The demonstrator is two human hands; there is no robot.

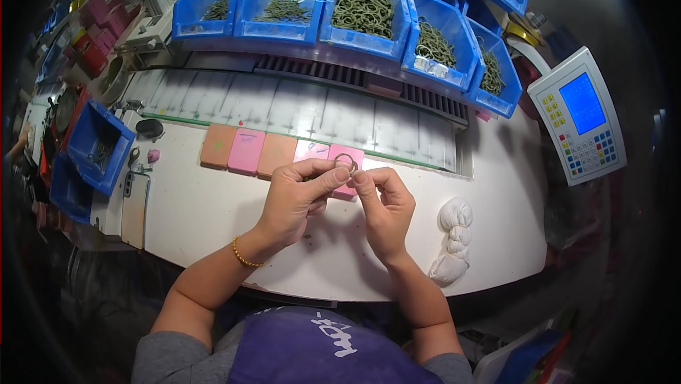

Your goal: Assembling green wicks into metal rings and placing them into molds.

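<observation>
Over the worktable, my left hand (289, 199) and my right hand (386, 215) meet at the fingertips. Between them is a thin dark ring (345, 157), pinched by thumb and finger of each hand. The ring's upper curve shows; its lower part is covered by my fingers. Just beyond and below the ring lies a pink block (360, 158), the rightmost in a row. To its left are a pale pink block (310, 150), an orange block (277, 152), another pink block (247, 151) and another orange block (218, 145).
Blue bins (365, 42) of greenish ring-like pieces hang above a white slatted strip (284, 107). A white cloth bundle (455, 238) lies right on the table (206, 221). A keypad panel with blue screen (583, 103) stands far right. At left are a phone (135, 210) and a blue bin (99, 144).
</observation>
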